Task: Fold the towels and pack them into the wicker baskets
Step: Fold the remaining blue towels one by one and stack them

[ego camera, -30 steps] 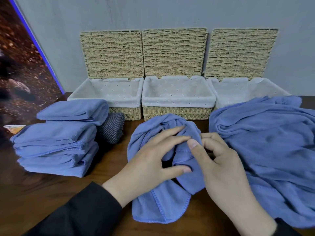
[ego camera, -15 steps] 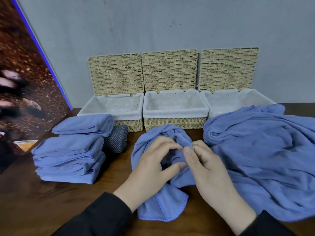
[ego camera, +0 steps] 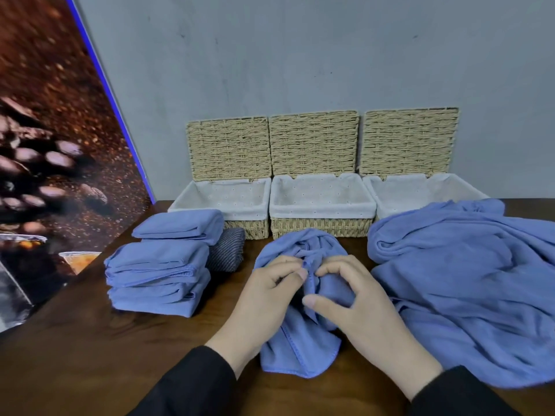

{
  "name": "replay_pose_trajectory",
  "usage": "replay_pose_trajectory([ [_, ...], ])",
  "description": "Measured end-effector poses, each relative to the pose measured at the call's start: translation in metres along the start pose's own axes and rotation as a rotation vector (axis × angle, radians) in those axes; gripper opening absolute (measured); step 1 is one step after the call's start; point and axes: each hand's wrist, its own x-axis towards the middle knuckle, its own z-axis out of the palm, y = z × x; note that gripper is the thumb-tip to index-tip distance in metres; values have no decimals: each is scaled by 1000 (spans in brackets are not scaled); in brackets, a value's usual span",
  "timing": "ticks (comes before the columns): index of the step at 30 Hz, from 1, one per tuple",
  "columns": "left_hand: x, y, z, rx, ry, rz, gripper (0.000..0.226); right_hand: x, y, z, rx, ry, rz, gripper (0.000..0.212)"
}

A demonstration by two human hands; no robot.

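Note:
A crumpled blue towel (ego camera: 295,343) lies on the dark wooden table in front of me. My left hand (ego camera: 264,298) and my right hand (ego camera: 357,307) both sit on it, fingers curled, pinching its bunched edge at the middle. Behind it stand three wicker baskets with white liners and raised lids: left (ego camera: 231,199), middle (ego camera: 321,226), right (ego camera: 420,190). All three hold nothing. A stack of folded blue towels (ego camera: 162,271) rests at the left. A heap of unfolded blue towels (ego camera: 468,280) spreads over the right.
A dark striped folded cloth (ego camera: 226,250) lies between the folded stack and the left basket. A printed panel (ego camera: 54,163) with a blue edge leans along the left side. The grey wall stands right behind the basket lids.
The view has tilted up, so everything sits lower in frame. Both hands have closed in on the towel's middle and now pinch its edge together.

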Motion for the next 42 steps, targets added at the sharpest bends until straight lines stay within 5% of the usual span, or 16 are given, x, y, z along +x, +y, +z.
replay_pose_trajectory([
  [8,-5,8,9,-212,82,-143,15,1,2,11,-137,215,-132,19],
  [17,6,27,-12,82,238,7,23,8,-13,-16,-394,361,-156,12],
  [22,21,73,-38,343,11,146,15,28,-53,-46,-389,269,-14,14],
  [25,32,87,-64,776,-183,186,21,38,-67,-71,-370,295,-14,13],
  [27,39,87,-81,974,-152,193,31,42,-70,-89,-417,250,-52,9],
  [32,50,87,-121,972,63,18,26,44,-85,-119,-660,-151,32,14],
  [35,47,90,-131,805,104,-46,23,50,-83,-131,-876,-160,105,37],
  [37,42,93,-132,384,137,-135,19,51,-80,-139,-876,5,126,32],
  [39,37,96,-131,-84,131,-227,23,49,-81,-139,-634,198,155,26],
  [42,40,98,-130,-474,200,-111,25,43,-98,-120,160,352,197,17],
])
